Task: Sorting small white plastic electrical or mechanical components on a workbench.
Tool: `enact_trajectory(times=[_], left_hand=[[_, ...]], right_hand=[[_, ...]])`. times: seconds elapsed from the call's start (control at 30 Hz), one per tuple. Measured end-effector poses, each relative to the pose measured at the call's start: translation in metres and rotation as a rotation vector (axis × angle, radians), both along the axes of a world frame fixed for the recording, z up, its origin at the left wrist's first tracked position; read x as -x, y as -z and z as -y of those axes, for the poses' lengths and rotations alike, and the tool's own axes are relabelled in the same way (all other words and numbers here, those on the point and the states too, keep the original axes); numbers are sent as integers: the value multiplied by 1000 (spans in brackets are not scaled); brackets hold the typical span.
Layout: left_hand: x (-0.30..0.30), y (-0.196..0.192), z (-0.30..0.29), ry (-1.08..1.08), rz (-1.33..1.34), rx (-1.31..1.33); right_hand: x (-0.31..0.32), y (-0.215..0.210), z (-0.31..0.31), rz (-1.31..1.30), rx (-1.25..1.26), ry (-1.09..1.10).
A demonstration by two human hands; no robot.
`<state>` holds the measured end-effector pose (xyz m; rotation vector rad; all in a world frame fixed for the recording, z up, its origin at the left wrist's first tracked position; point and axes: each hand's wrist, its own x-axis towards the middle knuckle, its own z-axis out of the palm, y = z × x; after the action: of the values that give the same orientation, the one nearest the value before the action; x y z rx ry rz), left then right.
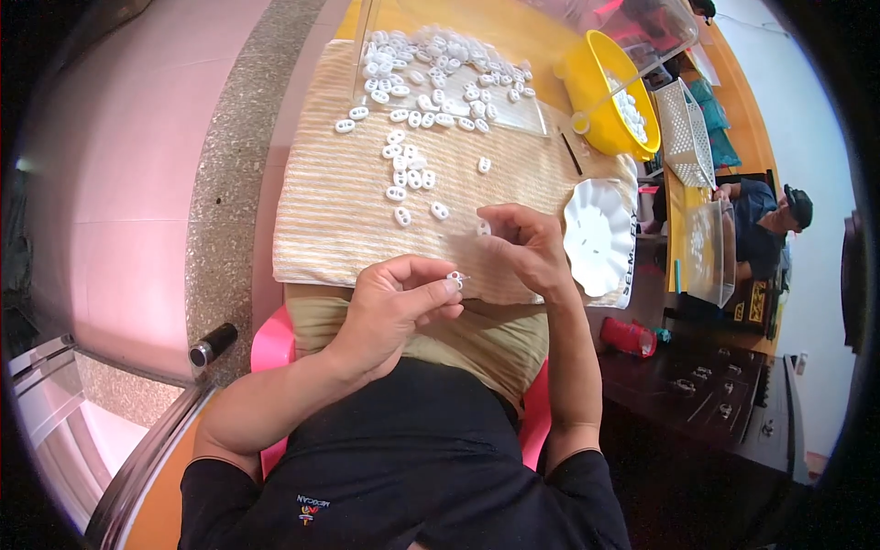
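Observation:
My left hand (396,295) is closed, pinching a small white oval plastic piece with holes (456,279) between thumb and fingertips. A thin bit sticks out from this piece on its right side. Slightly farther away and to the right, my right hand (530,249) grips a similar white plastic piece (483,228) between thumb and forefinger. The hands are apart, above the near edge of a striped cloth (316,215). Several loose white oval pieces (414,179) lie beyond them, leading to a large heap (440,69) at the far side.
A clear plastic box (518,117) surrounds part of the heap. At right stand a white scalloped dish (584,215) holding tiny dark bits, a dark thin stick (571,154), a yellow tub (582,96) with white pieces and a white basket (683,128). Another person (761,211) sits farther right.

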<state>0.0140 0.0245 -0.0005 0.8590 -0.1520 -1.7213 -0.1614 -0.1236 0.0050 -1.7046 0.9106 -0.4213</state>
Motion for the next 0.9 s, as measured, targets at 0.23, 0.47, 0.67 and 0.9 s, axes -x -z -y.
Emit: enact_trajectory(times=[0.23,0.47,0.67,0.9], left_hand=[[0,5,1,-26,-3,2],[0,4,4,-39,-7,-13],[1,5,5,-47,-10,-19],[2,7,5,-55,4,-50]], right_hand=[[6,6,-14,107,-200,71],[10,10,-22,182,-243,29],[7,8,-27,187,-255,46],[9,11,-26,257,-291,118]])
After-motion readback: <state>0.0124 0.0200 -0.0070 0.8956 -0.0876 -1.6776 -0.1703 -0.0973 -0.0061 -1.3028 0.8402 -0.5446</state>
